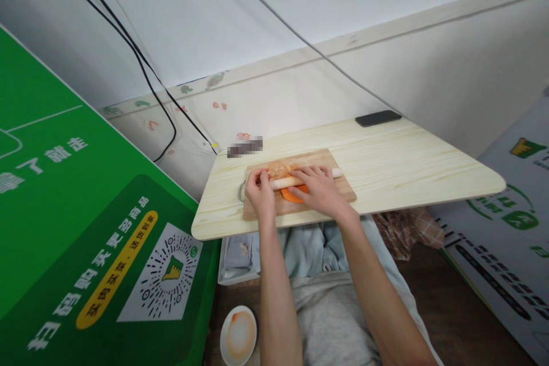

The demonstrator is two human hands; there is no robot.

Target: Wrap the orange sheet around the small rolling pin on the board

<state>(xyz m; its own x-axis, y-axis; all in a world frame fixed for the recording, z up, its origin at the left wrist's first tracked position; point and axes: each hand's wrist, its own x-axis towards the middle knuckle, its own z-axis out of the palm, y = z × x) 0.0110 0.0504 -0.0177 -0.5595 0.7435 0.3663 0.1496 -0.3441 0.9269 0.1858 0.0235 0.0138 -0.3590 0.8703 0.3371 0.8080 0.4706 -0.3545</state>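
Note:
A pale wooden rolling pin [283,183] lies across a wooden cutting board [286,209]. Curled at the pin's left end are the fingers of my left hand [260,193], closed around it. My right hand [319,187] lies over the right part of the pin, fingers on the far side and thumb on the near side; the pin's tip sticks out beyond it. A flat orange piece [293,194], possibly dough, shows under and in front of the pin. Just past the pin is an orange and whitish patch [281,171], too blurred to name.
The board rests on a pale wood-grain table [398,166] against the wall. A black phone [378,118] lies at the back right, a pixelated item [245,147] at the back left. Below are a white bowl [238,334] and a white box [223,274]. Green panel [107,183] at left.

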